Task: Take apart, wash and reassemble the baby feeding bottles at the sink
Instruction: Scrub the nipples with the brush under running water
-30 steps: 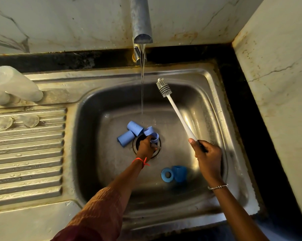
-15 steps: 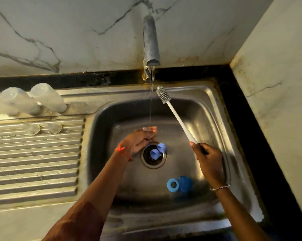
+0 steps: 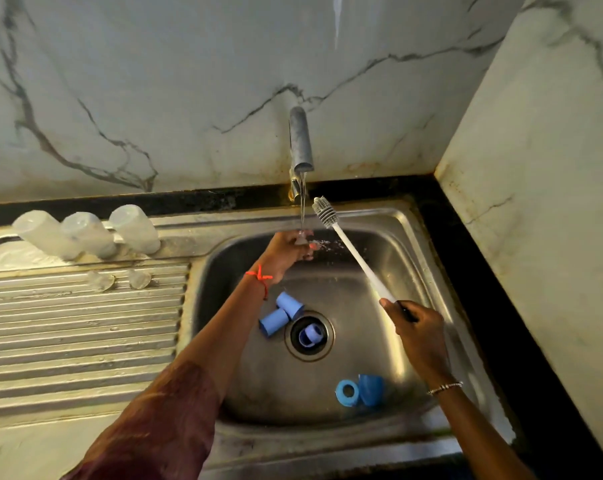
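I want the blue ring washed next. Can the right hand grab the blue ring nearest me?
Probably not yet. The right hand grips the brush, so it is busy. The blue ring lies uncovered in the sink, close below it.

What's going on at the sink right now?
A person is washing bottle parts. The left hand holds a small clear part, likely a teat, under the running tap. The right hand grips the bottle brush by its handle, bristle end raised beside the stream. Blue caps and rings lie in the sink basin, one over the drain. Three clear bottles sit at the back of the drainboard, not yet reassembled.
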